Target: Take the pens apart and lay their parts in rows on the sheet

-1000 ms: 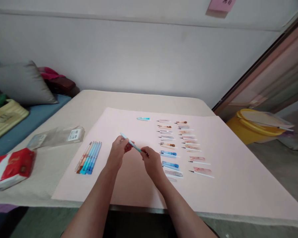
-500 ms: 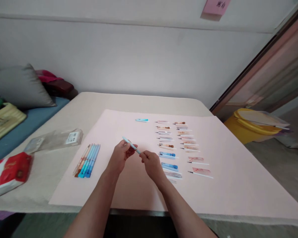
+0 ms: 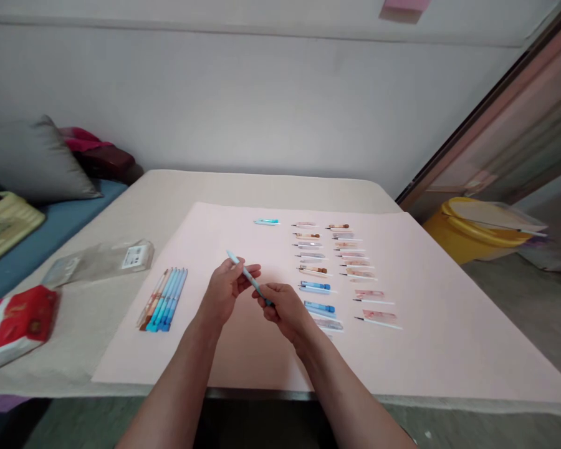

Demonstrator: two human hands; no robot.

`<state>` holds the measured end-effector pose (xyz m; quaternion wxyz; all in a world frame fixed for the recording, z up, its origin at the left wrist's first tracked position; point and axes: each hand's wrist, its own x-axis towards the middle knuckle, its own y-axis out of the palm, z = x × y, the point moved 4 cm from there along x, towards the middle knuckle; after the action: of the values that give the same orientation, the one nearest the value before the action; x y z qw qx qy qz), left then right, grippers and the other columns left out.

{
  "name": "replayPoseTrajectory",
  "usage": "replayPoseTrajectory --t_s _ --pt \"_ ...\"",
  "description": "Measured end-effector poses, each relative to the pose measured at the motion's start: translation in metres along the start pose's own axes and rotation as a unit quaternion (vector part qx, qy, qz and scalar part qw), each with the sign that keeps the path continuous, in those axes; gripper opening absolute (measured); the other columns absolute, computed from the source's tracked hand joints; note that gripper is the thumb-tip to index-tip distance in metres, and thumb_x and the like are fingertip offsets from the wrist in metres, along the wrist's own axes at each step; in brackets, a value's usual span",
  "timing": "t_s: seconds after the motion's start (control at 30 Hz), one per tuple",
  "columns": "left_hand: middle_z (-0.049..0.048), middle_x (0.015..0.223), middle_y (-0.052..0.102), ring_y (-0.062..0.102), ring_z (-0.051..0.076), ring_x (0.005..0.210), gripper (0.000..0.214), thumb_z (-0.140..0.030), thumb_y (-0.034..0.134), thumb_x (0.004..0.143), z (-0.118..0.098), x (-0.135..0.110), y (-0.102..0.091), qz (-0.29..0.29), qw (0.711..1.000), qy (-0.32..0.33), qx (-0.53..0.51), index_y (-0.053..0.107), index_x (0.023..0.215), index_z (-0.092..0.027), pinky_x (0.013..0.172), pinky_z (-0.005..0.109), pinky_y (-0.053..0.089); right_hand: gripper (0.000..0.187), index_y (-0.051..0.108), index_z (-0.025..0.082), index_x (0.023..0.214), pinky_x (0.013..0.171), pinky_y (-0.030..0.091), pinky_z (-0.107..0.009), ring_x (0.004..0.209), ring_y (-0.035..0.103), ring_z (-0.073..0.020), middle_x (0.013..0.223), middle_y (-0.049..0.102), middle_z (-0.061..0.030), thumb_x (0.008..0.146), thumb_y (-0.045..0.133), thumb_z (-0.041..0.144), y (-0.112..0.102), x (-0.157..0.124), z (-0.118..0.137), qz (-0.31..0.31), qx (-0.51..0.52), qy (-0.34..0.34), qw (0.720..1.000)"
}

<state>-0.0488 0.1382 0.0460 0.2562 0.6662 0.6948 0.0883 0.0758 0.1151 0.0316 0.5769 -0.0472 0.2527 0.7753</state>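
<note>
My left hand (image 3: 225, 289) and my right hand (image 3: 283, 307) both pinch a thin light-blue pen (image 3: 244, 272) above a pink paper sheet (image 3: 416, 324). The left fingers hold the pen's middle, and the right fingers close round its lower end. To the right of my hands, two columns of small pen parts (image 3: 336, 268) lie in rows on the sheet. One blue pen piece (image 3: 266, 221) rests alone at the far side. A bundle of blue and brown pens (image 3: 164, 299) lies at the sheet's left edge.
The sheet covers a beige table (image 3: 121, 224). A clear plastic packet (image 3: 100, 260) and a red tissue pack (image 3: 14, 321) lie at the left. A grey cushion (image 3: 35, 159) sits on a blue bed beyond. A yellow bucket (image 3: 467, 234) stands on the floor at the right.
My right hand has slid slightly down and left along the pen, closing tighter round its lower end. The left hand's fingers have loosened a little. The camera view shifted slightly.
</note>
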Motion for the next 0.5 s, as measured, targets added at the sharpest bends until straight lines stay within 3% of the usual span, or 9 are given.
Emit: replayPoseTrajectory --t_s 0.2,0.4,0.5 --pt "0.0085 0.097 0.064 0.060 0.017 0.087 0.018 -0.032 0.061 0.074 0.001 0.000 0.000 -0.024 0.999 0.024 -0.004 0.054 0.082 -0.018 0.080 0.034 0.046 0.023 0.059 0.012 0.067 0.038 0.014 -0.021 0.038 0.026 -0.0029 0.052 0.044 0.0039 0.072 0.056 0.033 -0.003 0.002 -0.002 -0.053 -0.042 -0.025 0.997" --pt "0.0021 0.080 0.059 0.056 0.012 0.072 0.019 -0.034 0.062 0.072 -0.002 0.000 0.000 -0.044 0.998 0.034 0.007 0.059 0.080 -0.017 0.072 0.028 0.046 0.026 0.060 0.015 0.063 0.043 0.024 -0.020 0.043 0.035 -0.0062 0.049 0.047 0.0036 0.076 0.049 0.035 -0.010 0.004 0.002 -0.116 -0.233 -0.086 0.962" --pt "0.0017 0.073 0.058 0.055 0.011 0.068 0.022 -0.032 0.067 0.067 -0.004 -0.001 -0.005 -0.093 0.993 0.065 0.037 0.059 0.077 -0.015 0.072 0.029 0.046 0.026 0.059 0.015 0.061 0.043 0.024 -0.020 0.043 0.035 -0.0062 0.049 0.046 0.0036 0.076 0.050 0.034 -0.005 0.002 0.003 -0.110 -0.230 -0.089 0.963"
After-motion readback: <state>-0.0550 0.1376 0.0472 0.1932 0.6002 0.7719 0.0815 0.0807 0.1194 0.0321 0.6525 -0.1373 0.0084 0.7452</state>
